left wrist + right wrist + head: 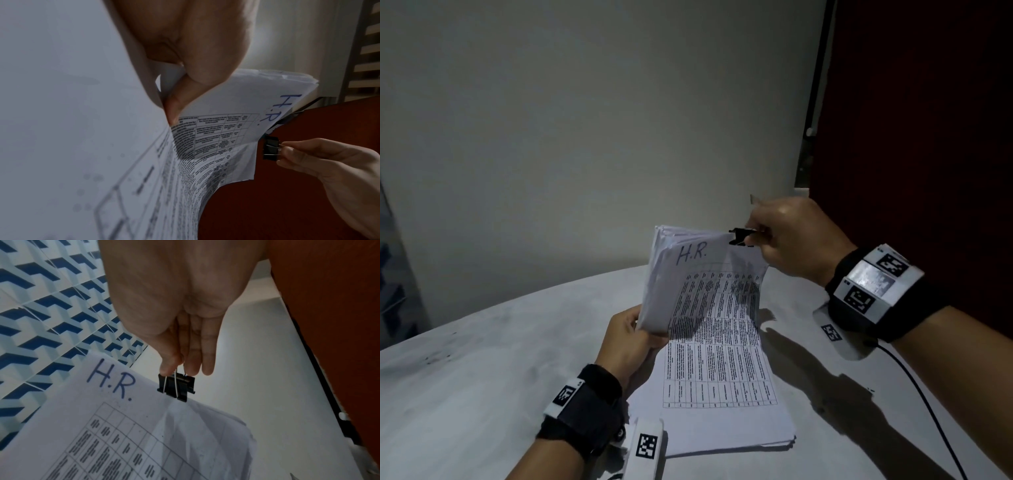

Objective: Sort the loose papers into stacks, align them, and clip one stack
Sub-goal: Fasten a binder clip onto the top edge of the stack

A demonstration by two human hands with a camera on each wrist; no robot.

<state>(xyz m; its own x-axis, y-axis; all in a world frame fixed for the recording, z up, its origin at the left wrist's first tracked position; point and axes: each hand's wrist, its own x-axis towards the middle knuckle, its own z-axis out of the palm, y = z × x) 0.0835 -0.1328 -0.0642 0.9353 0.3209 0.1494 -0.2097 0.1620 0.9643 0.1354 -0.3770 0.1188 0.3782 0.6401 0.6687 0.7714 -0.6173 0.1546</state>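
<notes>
My left hand [635, 337] grips the lower left edge of a stack of printed papers [688, 274] marked "H.R." and holds it upright above the table. Its thumb [185, 91] presses the front sheet. My right hand [784, 236] pinches the wire handles of a black binder clip [741, 236] at the stack's top right corner. In the right wrist view the clip [177, 387] sits at the top edge of the "H.R." sheet [115, 426]; whether its mouth is over the paper I cannot tell. A second stack of printed tables [722, 394] lies flat on the table below.
The grey round table [500, 342] runs left and right of the papers. A black cable [928, 404] trails over its right side. A white wall stands behind, a dark red panel [928, 137] to the right, and blue patterned tiles [41, 305] to the left.
</notes>
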